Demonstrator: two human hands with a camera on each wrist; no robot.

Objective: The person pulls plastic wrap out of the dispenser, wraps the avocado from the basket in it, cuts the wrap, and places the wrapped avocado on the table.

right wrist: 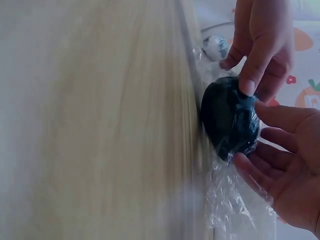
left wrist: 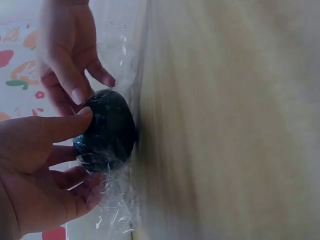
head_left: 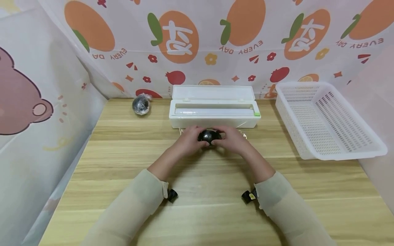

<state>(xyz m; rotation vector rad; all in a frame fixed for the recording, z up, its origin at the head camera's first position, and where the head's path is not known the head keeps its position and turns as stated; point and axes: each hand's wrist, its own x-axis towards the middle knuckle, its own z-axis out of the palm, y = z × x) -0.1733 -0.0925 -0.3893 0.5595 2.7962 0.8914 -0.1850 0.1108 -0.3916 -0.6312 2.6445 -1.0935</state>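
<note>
A dark, glossy, egg-shaped object, perhaps an avocado [head_left: 209, 136], sits on clear plastic wrap [left wrist: 117, 205] at the table's middle, in front of the wrap box. Film clings to part of its surface. My left hand [head_left: 190, 140] holds it from the left, thumb on its near side and fingers behind. From the right, my right hand [head_left: 233, 139] holds the other end between thumb and fingers. Both wrist views show the dark object [right wrist: 230, 117] between the two hands, with loose crinkled film [right wrist: 235, 195] spreading under and beside it.
Behind the hands stands a white cling-film box [head_left: 215, 121], its lid raised and a roll inside. A similar dark wrapped object [head_left: 141, 104] lies at the back left. On the right is a white perforated basket [head_left: 292, 124]. A printed curtain [head_left: 212, 71] hangs behind the table.
</note>
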